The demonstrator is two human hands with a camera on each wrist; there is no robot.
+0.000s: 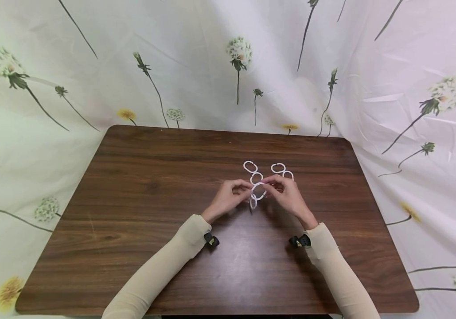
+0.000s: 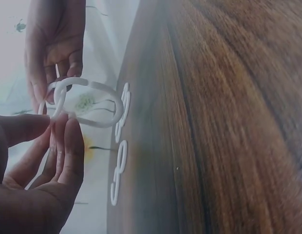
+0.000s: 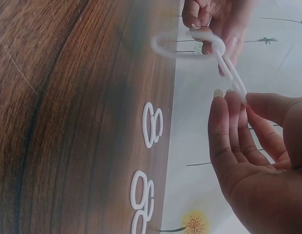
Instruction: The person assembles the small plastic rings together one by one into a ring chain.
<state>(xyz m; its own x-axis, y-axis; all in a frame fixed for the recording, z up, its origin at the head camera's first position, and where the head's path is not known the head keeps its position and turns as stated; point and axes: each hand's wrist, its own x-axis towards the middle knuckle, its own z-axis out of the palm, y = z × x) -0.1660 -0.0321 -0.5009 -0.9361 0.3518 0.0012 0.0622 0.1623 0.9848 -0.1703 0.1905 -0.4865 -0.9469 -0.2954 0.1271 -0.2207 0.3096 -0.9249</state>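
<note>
Near the middle of the table, my left hand (image 1: 227,196) and right hand (image 1: 289,196) face each other over a white oval chain link (image 1: 259,183). Both pinch this link between thumb and fingertips, one hand on each side. A second white link (image 2: 120,106) is threaded through it and hangs down by the left fingertips. In the right wrist view, the right thumb and fingers hold the far end of the pinched link (image 3: 239,90), while the left fingers are at the end where the two links join.
Beyond the hands lie more white links on the brown wooden table (image 1: 144,190): a joined pair (image 1: 250,161) at left and another (image 1: 278,164) at right. A dandelion-print curtain (image 1: 204,66) hangs along the table's back and sides. Each wrist wears a small black camera (image 1: 211,240).
</note>
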